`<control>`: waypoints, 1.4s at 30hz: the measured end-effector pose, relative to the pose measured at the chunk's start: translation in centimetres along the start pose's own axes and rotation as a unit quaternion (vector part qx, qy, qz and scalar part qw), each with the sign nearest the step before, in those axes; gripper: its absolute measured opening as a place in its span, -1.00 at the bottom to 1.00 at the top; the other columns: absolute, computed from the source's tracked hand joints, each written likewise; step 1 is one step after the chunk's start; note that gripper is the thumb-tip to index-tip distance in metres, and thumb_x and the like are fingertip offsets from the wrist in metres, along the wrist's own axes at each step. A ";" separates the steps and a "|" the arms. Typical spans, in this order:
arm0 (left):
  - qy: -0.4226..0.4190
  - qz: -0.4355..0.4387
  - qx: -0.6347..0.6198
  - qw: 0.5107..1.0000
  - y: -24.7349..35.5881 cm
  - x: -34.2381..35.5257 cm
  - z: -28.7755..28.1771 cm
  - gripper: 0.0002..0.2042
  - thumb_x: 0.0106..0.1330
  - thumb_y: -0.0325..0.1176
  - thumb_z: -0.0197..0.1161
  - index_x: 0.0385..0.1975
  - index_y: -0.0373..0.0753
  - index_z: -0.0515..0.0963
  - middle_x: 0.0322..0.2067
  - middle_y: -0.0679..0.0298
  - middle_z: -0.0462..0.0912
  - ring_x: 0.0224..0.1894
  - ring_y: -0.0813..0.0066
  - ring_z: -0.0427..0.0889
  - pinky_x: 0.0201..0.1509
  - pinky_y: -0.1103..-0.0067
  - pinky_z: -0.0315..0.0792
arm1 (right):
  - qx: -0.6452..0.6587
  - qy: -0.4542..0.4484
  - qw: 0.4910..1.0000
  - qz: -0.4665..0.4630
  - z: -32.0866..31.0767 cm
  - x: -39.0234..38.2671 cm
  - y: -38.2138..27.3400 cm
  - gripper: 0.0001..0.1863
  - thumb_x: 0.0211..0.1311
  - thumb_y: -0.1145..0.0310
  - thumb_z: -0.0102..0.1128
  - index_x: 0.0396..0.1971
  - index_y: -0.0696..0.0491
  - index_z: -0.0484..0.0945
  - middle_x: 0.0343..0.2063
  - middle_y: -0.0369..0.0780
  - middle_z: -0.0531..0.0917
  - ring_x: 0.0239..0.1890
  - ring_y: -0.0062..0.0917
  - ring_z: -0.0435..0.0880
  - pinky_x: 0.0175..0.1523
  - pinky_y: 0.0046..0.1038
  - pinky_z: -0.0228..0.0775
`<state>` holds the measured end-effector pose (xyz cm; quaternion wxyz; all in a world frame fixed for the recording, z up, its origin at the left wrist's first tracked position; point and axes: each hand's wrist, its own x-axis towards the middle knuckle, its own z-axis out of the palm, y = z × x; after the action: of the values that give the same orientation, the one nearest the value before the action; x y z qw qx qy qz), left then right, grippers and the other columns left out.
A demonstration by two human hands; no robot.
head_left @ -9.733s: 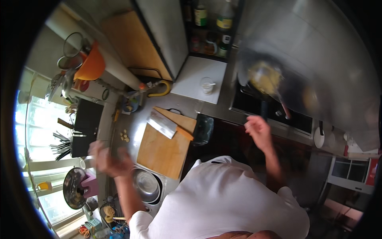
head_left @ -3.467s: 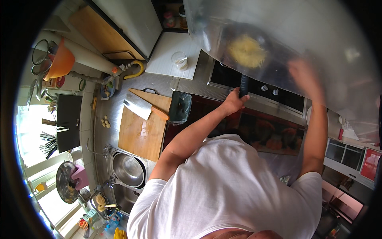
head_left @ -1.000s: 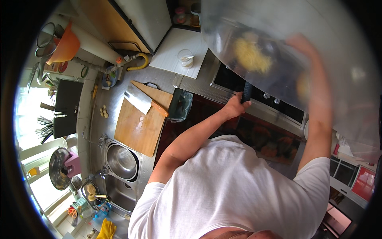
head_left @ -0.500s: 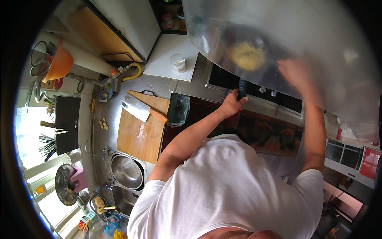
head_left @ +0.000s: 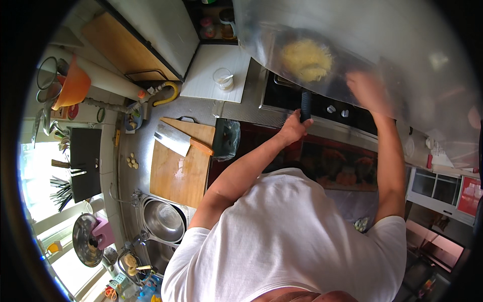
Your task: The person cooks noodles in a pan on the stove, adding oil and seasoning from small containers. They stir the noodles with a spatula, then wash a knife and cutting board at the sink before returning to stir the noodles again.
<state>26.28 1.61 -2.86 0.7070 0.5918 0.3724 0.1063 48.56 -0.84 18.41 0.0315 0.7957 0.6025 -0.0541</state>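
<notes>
My left hand is closed round the ribbed black handle of a pan on the hob. Yellow shredded food lies in the pan, hazy behind a large translucent panel above the hob. My right hand is behind that panel, just right of the food, blurred; its fingers look curled, and what they hold I cannot make out. Two knobs sit between my hands on the hob's front.
A cleaver lies on a wooden board, beside a lined bin. A glass stands on a white worktop. A metal bowl sits in the sink. A pipe with yellow hose runs behind.
My right hand has come down and left since a second ago. My left hand still grips the handle. Compared with about ten seconds ago, it has moved from the left onto the handle.
</notes>
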 end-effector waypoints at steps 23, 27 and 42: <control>-0.002 -0.003 0.004 1.000 1.0 -0.4 -0.2 -0.24 0.39 -0.14 0.34 0.42 -0.49 0.18 -0.20 0.01 0.68 -0.42 0.39 0.70 -0.20 0.45 0.60 | -0.086 0.006 0.996 0.029 -1.9 9.5 8.5 -0.71 0.38 0.22 0.13 -0.13 0.07 0.71 -0.16 -0.04 0.75 -0.06 -0.08 0.73 0.06 -0.07 0.51; 0.009 -0.007 -0.005 1.000 0.8 -0.6 -0.1 -0.27 0.39 -0.12 0.35 0.39 -0.47 0.22 -0.26 0.09 0.67 -0.42 0.44 0.67 -0.23 0.48 0.57 | -0.105 0.157 0.975 -0.120 -2.1 8.4 9.9 -0.69 0.39 0.22 0.07 -0.16 0.10 0.71 -0.16 0.04 0.72 -0.05 -0.02 0.70 0.02 0.03 0.50; -0.010 0.006 -0.015 1.000 -1.3 0.7 0.1 -0.22 0.40 -0.13 0.34 0.42 -0.54 0.15 -0.18 -0.03 0.68 -0.40 0.34 0.72 -0.19 0.42 0.61 | -0.266 -0.111 0.925 -0.247 0.4 19.1 14.6 -0.74 0.33 0.28 0.12 -0.17 0.03 0.75 -0.20 -0.03 0.76 -0.11 -0.08 0.71 0.06 -0.14 0.53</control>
<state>26.43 1.63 -4.32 0.7187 0.5844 0.3600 0.1108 67.71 13.43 15.41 0.2939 0.5734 0.7646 0.0141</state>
